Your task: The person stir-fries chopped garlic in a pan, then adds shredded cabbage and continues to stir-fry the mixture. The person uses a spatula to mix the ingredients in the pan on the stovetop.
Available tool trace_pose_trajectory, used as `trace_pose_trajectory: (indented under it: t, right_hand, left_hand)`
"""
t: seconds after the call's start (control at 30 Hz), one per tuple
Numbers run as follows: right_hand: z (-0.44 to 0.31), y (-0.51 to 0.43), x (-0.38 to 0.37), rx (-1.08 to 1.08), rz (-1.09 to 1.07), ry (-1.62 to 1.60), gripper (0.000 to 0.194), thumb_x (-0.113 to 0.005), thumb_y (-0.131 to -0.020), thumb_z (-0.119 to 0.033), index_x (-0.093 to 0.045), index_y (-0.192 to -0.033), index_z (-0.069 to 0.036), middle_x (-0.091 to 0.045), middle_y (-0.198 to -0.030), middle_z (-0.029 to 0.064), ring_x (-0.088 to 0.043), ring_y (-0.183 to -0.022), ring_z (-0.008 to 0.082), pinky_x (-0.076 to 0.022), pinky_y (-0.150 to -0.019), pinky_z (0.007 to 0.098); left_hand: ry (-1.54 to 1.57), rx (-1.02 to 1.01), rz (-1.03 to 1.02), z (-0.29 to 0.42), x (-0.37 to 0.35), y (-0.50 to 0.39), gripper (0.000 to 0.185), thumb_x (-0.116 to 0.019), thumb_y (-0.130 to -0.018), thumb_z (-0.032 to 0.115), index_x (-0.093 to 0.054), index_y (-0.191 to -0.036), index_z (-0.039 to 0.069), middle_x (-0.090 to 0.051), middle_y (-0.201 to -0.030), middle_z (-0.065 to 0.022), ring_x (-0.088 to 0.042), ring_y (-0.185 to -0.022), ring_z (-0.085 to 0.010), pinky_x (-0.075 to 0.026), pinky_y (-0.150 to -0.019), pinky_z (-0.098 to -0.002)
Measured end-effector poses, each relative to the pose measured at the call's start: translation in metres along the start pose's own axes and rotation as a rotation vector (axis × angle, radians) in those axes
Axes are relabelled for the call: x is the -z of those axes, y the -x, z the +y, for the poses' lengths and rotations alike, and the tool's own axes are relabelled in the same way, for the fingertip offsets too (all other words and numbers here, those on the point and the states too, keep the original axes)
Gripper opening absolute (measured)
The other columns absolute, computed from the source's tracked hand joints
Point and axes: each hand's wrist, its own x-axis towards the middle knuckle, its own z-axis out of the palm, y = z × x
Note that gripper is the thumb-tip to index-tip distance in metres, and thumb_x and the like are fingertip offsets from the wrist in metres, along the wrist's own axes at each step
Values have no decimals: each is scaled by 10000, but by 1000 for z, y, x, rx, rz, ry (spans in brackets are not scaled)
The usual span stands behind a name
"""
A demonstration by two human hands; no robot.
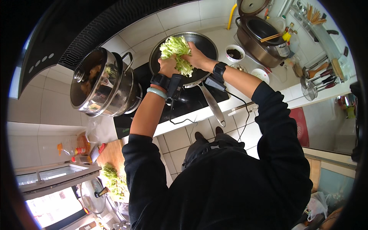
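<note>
Over a dark frying pan (205,47), my two hands hold a bunch of pale green shredded vegetable (176,47). My left hand (168,64) grips it from the near left side. On the right, my right hand (198,57) presses into it with the thumb and fingers. Some shreds hang down between the hands over the pan's dark inside. The pan sits on a black stove top (184,100), and its long metal handle (212,105) points toward me. Most of the pan's bottom is hidden by my hands and the shreds.
A lidded steel steamer pot (105,86) stands left of the pan. To the right are a bowl of dark sauce (234,53), a white bowl (260,75) and an open rice cooker (258,43). More shredded greens (116,184) lie on a wooden board (110,155), near a cleaver (96,152).
</note>
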Motion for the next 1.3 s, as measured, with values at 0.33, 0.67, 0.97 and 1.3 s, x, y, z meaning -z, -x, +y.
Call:
trace_pose_trajectory:
  t: [0.33, 0.67, 0.97, 1.3]
  right_hand:
    - [26, -3, 23, 112, -390, 607, 639, -710, -739, -126, -377, -1274, -20, -529, -1162, 243, -514, -1110, 402, -435, -912, 412]
    - [19, -25, 4, 323, -827, 765, 673, -729, -701, -87, -483, -1324, -152, -440, -1317, 163, -522, -1110, 331, -429, -946, 399]
    - [36, -33, -17, 191, -775, 899, 277, -546, -813, -116, -633, -1067, -48, -554, -1192, 208, -612, -939, 321, -494, -814, 378]
    - [42, -43, -2, 409, -595, 969, 190, -511, -865, -110, -624, -945, 19, -595, -901, 208, -610, -874, 356, -483, -746, 420]
  left_hand:
    - [759, 541, -17, 7, -23, -10, 457, -674, -748, 203, -566, -1134, -18, -620, -1119, -157, -610, -1000, -301, -480, -816, -386]
    - [806, 393, -71, 2, 19, 1, 515, -611, -777, 32, -509, -1282, 39, -628, -1042, -172, -644, -869, -250, -567, -656, -379]
    - [991, 411, 76, -26, -4, 3, 468, -500, -729, -15, -565, -1192, -26, -653, -969, -245, -673, -757, -323, -538, -681, -366]
    - [895, 340, 236, -19, 9, 6, 337, -499, -877, 31, -530, -1186, -98, -608, -789, -86, -559, -623, -127, -457, -544, -281]
